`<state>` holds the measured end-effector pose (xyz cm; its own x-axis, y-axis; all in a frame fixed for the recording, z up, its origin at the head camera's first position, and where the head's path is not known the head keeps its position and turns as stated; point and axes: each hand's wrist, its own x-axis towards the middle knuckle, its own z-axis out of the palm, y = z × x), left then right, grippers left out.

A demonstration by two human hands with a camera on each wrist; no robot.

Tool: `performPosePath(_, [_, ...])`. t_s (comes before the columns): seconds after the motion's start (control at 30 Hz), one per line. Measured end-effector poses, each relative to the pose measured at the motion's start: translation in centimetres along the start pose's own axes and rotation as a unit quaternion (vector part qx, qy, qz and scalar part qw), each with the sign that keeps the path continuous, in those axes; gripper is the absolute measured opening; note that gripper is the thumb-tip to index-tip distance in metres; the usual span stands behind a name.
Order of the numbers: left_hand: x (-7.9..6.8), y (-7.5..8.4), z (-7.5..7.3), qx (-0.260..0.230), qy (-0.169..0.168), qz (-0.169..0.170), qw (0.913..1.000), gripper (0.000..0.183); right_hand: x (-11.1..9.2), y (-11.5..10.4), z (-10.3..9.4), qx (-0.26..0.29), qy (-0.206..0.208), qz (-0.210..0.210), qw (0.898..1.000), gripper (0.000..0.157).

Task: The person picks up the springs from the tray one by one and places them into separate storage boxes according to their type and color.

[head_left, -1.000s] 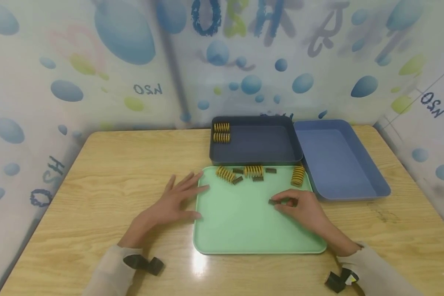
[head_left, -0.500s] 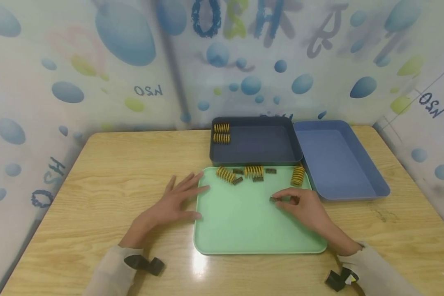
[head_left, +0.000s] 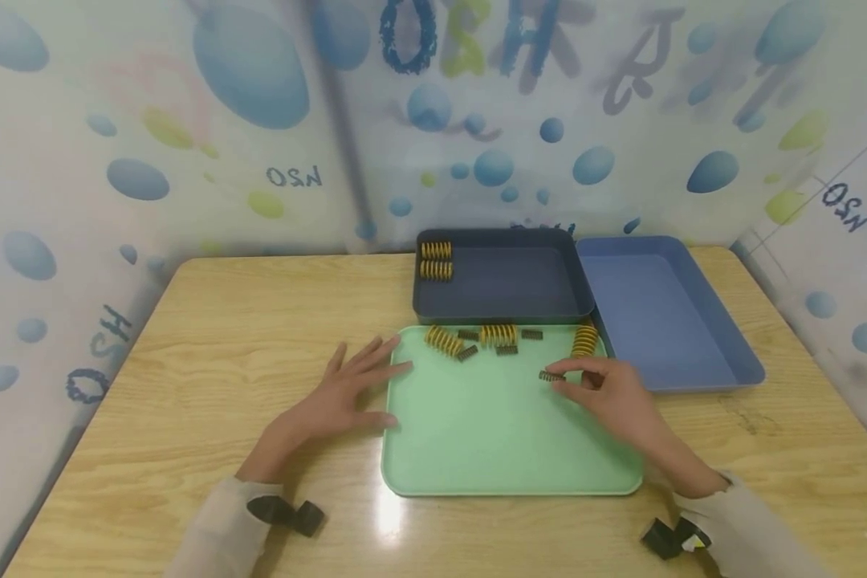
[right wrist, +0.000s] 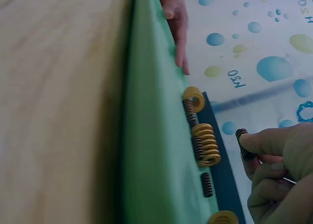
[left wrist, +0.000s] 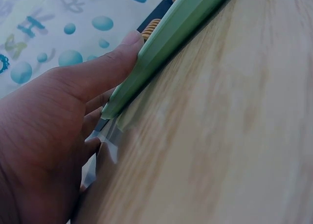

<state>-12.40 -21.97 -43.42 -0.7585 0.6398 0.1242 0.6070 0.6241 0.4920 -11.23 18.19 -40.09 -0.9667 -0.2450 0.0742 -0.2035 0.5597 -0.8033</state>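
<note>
My right hand (head_left: 614,397) pinches a small dark coil spring (head_left: 551,376) between thumb and fingertips over the right part of the green tray (head_left: 477,433). In the right wrist view the same spring (right wrist: 244,143) sticks out past the fingertips. Just beyond that hand is a large yellow spring (head_left: 584,339), its lower end hidden by the fingers. Two more yellow springs, one a slanted spring (head_left: 443,341) and one a middle spring (head_left: 498,335), lie along the tray's far edge among several small dark springs (head_left: 506,350). My left hand (head_left: 339,397) has its fingers spread at the tray's left rim.
Behind the green tray stands a dark grey tray (head_left: 520,289) with two yellow springs (head_left: 436,261) side by side at its left end. A blue tray (head_left: 672,313) sits angled at the right. The wooden table (head_left: 260,321) meets a patterned wall (head_left: 376,120) at the back.
My right hand has carried the small dark spring a little away from me and to the right, now overlapping the right yellow spring. My left hand stays at the tray rim.
</note>
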Motion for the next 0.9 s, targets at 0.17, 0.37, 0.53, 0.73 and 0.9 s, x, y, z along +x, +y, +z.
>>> performPosePath(0.17, [0.0, 0.2, -0.1, -0.004, -0.002, 0.001, 1.0000, 0.074, 0.3, -0.9, -1.6, -0.004, 0.026, 0.000, 1.000, 0.020])
performPosePath(0.37, [0.0, 0.1, 0.0, -0.001, 0.000, 0.002, 1.0000, 0.075, 1.4, -1.6, -3.4, -0.026, 0.055, -0.020, 0.998, 0.022])
performPosePath(0.53, [-0.1, 0.1, 0.0, 0.000, 0.002, 0.001, 1.0000, 0.075, 2.5, -1.9, -4.8, -0.042, 0.077, -0.029, 0.996, 0.023])
performPosePath(0.73, [-0.1, 0.0, 0.0, -0.001, 0.003, 0.004, 1.0000, 0.074, 3.7, -2.3, -6.2, -0.065, 0.101, -0.033, 0.992, 0.025])
performPosePath(0.9, [-0.1, 0.0, 0.0, -0.006, 0.004, 0.006, 1.0000, 0.074, 4.5, -2.6, -6.9, -0.103, 0.113, -0.036, 0.988, 0.025])
